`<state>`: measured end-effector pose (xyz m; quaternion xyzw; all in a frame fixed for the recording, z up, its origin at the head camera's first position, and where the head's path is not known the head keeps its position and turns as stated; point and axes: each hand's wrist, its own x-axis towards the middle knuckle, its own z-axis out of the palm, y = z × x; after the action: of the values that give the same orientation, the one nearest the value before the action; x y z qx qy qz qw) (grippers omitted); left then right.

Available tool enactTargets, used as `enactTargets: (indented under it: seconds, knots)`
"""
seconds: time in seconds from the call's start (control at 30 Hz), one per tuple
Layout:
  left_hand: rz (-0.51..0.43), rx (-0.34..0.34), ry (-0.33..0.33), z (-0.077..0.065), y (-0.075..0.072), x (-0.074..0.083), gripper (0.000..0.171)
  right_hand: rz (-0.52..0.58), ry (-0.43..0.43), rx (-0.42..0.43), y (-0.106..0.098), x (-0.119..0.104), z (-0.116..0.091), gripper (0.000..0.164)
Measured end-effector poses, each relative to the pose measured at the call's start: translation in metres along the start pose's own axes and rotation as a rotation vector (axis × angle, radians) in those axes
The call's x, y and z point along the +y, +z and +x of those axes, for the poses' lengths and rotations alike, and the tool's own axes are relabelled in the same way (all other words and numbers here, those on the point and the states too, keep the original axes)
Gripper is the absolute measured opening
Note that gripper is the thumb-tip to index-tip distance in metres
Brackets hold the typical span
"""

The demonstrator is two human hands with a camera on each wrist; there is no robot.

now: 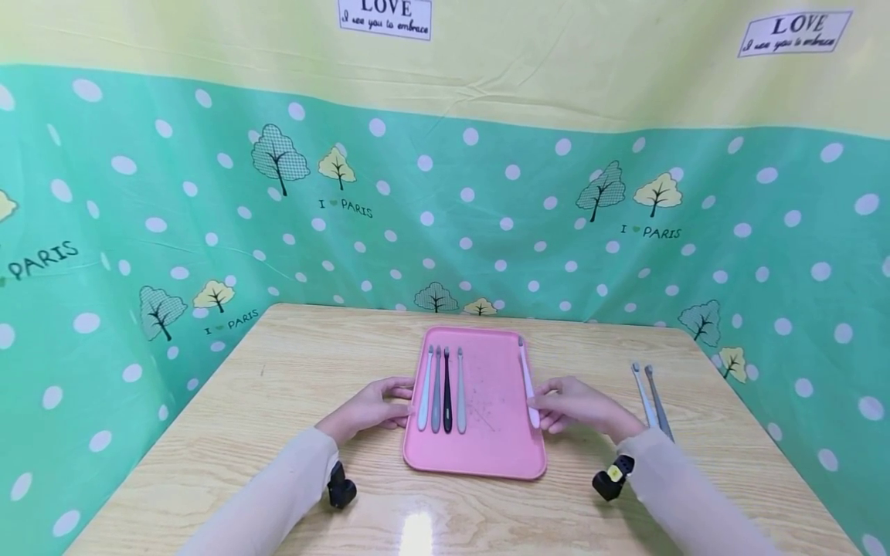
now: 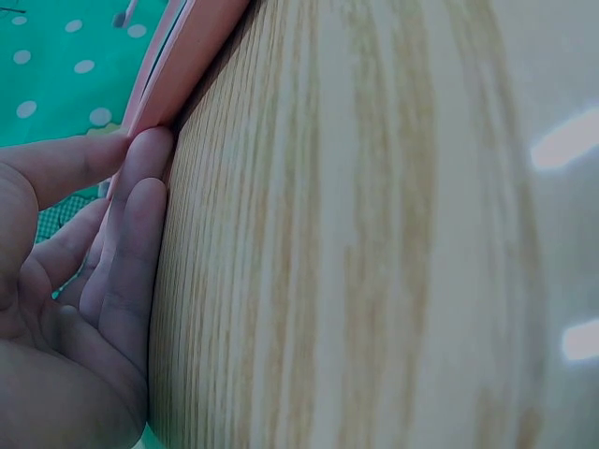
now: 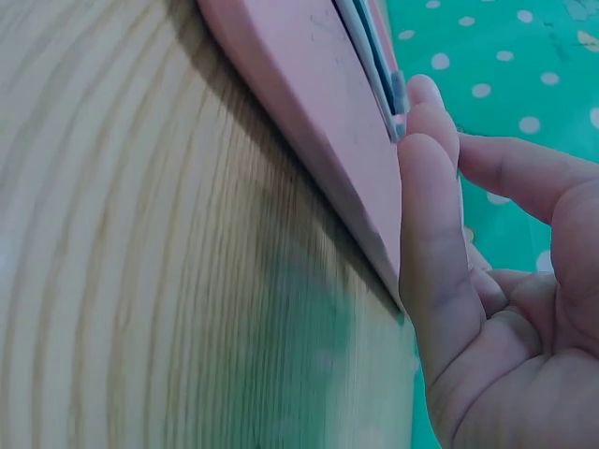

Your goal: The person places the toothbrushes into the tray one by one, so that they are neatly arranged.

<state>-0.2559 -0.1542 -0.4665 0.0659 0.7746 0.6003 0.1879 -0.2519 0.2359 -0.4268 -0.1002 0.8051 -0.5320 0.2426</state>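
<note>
Pink tray (image 1: 497, 452) on a pale wood-grain tabletop (image 1: 313, 340), about midway between the tabletop's left and right edges, with its far end near the tabletop's far edge. Patterned cloth (image 1: 480, 185) hangs around the far edge and both sides: green with white dots, small trees and the words "I PARIS", under a yellow band bearing two "LOVE" labels (image 1: 385, 17). A bright patch of light shines on the tabletop, nearer to me than the tray.

Seven toothbrushes in all. Five lie on the tray, heads toward its far end. Four are side by side in its left half, from left to right: one whitish brush (image 1: 425, 398), one grey brush (image 1: 436, 394), one black brush (image 1: 447, 390) and one grey-green brush (image 1: 460, 394). The fifth, a pinkish-white brush (image 1: 526, 374), lies along the tray's right edge. Two more, one light grey brush (image 1: 643, 390) and one darker grey brush (image 1: 657, 400), lie near the tabletop's right edge, partly behind my right forearm.

My left hand (image 1: 373, 405) pinches the tray's left edge between thumb and fingertips. My right hand (image 1: 580, 405) grips the right edge, thumb by the pinkish-white handle; whether it presses that handle, I cannot tell.
</note>
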Motion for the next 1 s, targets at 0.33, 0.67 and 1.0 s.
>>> enactTargets:
  seconds: [0.33, 0.67, 1.0]
  knots:
    - [0.006, 0.003, -0.006, 0.003, 0.0, -0.001, 0.065, 0.014, -0.025, -0.047, 0.017, -0.008, 0.009, 0.032]
    - [0.009, 0.005, 0.0, 0.003, 0.0, -0.002, 0.066, -0.042, -0.002, -0.051, 0.034, -0.015, 0.023, 0.026]
    - [0.014, 0.005, 0.002, 0.002, 0.0, -0.001, 0.065, -0.063, 0.024, -0.064, 0.046, -0.018, 0.032, 0.024]
